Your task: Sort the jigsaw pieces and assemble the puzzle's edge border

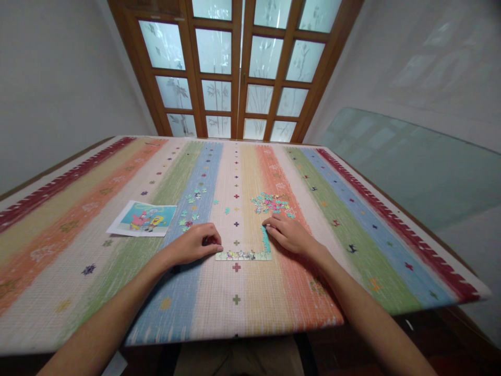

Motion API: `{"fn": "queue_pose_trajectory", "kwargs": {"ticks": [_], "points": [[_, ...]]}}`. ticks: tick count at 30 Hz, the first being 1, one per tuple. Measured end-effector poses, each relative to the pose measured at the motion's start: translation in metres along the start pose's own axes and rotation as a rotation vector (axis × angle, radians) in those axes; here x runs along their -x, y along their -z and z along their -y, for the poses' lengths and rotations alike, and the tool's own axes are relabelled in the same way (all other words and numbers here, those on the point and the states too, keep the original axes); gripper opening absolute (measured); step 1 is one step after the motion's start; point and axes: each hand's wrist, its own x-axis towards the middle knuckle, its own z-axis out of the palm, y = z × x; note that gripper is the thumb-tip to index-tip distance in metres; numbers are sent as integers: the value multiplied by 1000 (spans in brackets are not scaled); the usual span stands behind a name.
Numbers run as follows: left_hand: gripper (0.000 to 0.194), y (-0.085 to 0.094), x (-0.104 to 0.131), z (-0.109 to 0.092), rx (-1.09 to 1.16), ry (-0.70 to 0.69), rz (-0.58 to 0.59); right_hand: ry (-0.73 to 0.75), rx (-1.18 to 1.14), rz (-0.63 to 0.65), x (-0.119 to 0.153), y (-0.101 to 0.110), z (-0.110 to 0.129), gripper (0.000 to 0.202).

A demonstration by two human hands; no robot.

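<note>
An L-shaped strip of joined jigsaw puzzle pieces lies on the striped tablecloth, made of a pale bottom row (242, 256) and a turquoise right-hand column (266, 240). My left hand (198, 243) is curled closed, its thumb and fingertips at the left end of the row. At the column's top end, my right hand (287, 233) has its fingers drawn together on a jigsaw piece, which they mostly cover. Just beyond it lies a pile of loose jigsaw pieces (272, 202), turquoise, pink and yellow.
To the left lies a reference picture (148, 219) of two cartoon figures, one edge lifted. More loose pieces (191, 215) are scattered beside it, with a few single ones (227, 210) nearer the middle. The tablecloth (219, 313) reaches the near table edge. Wooden glazed doors (238, 68) stand behind.
</note>
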Motion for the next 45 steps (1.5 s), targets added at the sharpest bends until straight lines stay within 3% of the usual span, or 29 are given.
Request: {"fn": "queue_pose_trajectory", "kwargs": {"ticks": [18, 45], "points": [[20, 1, 0, -2, -3, 45, 16, -19, -24, -13, -1, -1, 1, 17], [29, 1, -2, -5, -20, 30, 2, -26, 33, -58, -3, -6, 4, 17]]}}
